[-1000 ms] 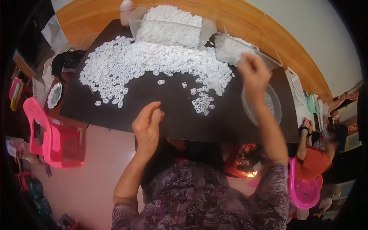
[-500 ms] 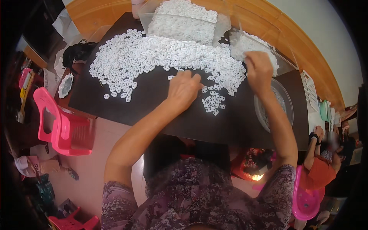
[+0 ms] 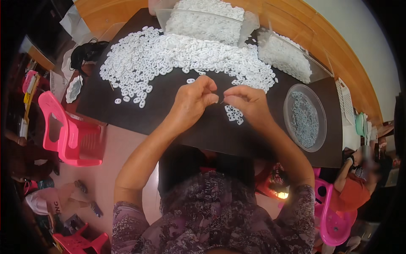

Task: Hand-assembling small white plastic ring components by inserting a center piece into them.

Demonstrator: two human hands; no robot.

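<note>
Work sits mid-frame: your right hand [image 3: 249, 103] is pinched on a thin piece [image 3: 222, 100], your left hand [image 3: 190, 99] is curled just beside it, and I can't tell whether that one grips anything. Hold the thin piece by one end with its tip in sight, wrists steady over the dark surface [image 3: 203, 129]. Mind the small white plates [image 3: 233, 114] just below your right hand, the white pile [image 3: 190, 53] upper centre, and the round tub [image 3: 322, 127] at right.
</note>
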